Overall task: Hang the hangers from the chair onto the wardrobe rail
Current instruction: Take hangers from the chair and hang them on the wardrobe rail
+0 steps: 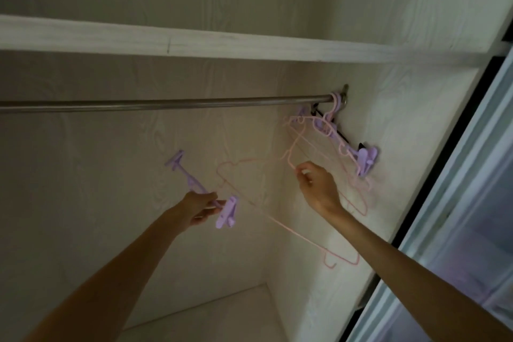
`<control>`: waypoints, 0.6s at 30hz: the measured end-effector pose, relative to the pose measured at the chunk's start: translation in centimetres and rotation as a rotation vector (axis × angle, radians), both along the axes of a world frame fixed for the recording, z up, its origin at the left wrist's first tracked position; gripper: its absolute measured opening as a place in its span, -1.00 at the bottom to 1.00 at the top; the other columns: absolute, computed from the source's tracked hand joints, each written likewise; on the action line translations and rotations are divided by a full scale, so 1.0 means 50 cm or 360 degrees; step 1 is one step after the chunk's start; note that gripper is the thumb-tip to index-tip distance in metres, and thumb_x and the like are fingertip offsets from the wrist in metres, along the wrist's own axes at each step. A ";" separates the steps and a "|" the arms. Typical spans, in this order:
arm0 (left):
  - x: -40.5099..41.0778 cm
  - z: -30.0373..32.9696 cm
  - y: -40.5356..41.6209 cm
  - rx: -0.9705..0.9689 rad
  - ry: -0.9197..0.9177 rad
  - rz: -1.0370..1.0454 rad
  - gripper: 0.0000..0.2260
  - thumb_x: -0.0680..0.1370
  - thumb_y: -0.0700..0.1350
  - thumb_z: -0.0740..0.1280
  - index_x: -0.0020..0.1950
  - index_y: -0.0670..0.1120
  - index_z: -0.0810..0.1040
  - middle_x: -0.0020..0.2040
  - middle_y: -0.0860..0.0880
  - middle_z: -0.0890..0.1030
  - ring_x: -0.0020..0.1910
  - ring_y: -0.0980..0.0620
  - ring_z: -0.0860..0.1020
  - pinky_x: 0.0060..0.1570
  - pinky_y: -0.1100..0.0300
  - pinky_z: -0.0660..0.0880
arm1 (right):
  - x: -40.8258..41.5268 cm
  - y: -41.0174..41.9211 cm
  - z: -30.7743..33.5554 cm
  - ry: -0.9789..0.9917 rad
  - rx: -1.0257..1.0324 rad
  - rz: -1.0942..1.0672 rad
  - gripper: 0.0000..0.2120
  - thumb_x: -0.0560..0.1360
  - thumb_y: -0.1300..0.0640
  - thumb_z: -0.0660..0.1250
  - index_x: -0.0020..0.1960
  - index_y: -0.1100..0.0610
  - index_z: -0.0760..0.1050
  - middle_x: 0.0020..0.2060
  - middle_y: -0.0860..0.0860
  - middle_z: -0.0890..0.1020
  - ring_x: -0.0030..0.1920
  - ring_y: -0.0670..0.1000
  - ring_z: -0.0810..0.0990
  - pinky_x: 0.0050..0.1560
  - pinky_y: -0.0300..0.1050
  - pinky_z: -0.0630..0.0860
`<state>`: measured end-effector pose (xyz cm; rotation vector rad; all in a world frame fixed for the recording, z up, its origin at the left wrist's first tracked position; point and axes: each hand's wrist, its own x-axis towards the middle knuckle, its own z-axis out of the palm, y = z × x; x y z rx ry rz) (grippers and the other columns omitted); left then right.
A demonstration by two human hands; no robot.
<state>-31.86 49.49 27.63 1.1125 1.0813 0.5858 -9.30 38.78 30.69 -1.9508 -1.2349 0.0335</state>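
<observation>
While the left hand (198, 209) grips a purple clip hanger (204, 194) in reserve, the right hand (316, 184) pinches a pink hanger (291, 155) below the rail's (166, 104) right end, ready to hook it on

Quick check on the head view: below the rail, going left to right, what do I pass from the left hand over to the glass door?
Left hand → purple clip hanger that it grips → pink wire hanger → right hand → hung hangers bunched at the rail's right end → glass door.
</observation>
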 end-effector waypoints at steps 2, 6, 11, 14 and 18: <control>0.000 0.009 0.012 0.0065 0.0065 0.0058 -0.72 0.60 -0.16 0.22 -0.31 -0.14 0.45 -0.70 0.08 0.43 -0.78 0.23 0.32 -0.72 0.52 0.11 | 0.011 0.010 0.050 -0.0146 0.0201 -0.0010 -0.81 0.57 0.15 0.20 0.05 0.16 0.56 -0.12 0.13 0.68 -0.12 0.14 0.62 -0.15 -0.08 0.47; 0.012 0.029 0.035 0.0075 0.0135 0.0148 -0.78 0.55 -0.14 0.32 -0.29 -0.13 0.52 -0.63 0.05 0.55 -0.77 0.23 0.34 -0.66 0.45 0.22 | 0.038 0.071 0.126 -0.0375 0.0294 -0.0185 -0.75 0.58 0.18 0.15 0.13 0.14 0.56 -0.04 0.18 0.65 -0.02 0.19 0.60 -0.08 -0.02 0.47; 0.037 0.072 0.046 0.0398 0.0443 0.0054 -0.76 0.53 -0.15 0.34 -0.33 -0.18 0.50 -0.64 0.10 0.54 -0.80 0.24 0.29 -0.75 0.47 0.09 | 0.049 0.126 0.147 -0.0606 0.0046 -0.0308 -0.73 0.61 0.18 0.09 0.10 0.16 0.56 -0.01 0.13 0.66 0.00 0.14 0.62 -0.11 -0.08 0.49; 0.042 0.092 0.063 0.0536 0.0610 -0.0003 -0.65 0.50 -0.13 0.39 -0.49 -0.14 0.55 -0.63 0.09 0.55 -0.74 0.21 0.31 -0.71 0.42 0.16 | 0.056 0.129 0.121 -0.0550 -0.0103 -0.0283 -0.73 0.62 0.15 0.08 0.14 0.16 0.52 0.00 0.12 0.64 0.00 0.12 0.62 -0.09 -0.07 0.51; 0.052 0.101 0.077 0.0674 0.0850 -0.0079 -0.45 0.47 -0.06 0.42 -0.75 -0.07 0.50 -0.57 0.12 0.59 -0.60 0.20 0.42 -0.59 0.37 0.27 | 0.082 0.116 0.086 -0.0497 -0.0337 -0.0156 -0.77 0.59 0.11 0.14 0.10 0.16 0.52 -0.01 0.12 0.64 -0.01 0.13 0.62 -0.05 -0.04 0.54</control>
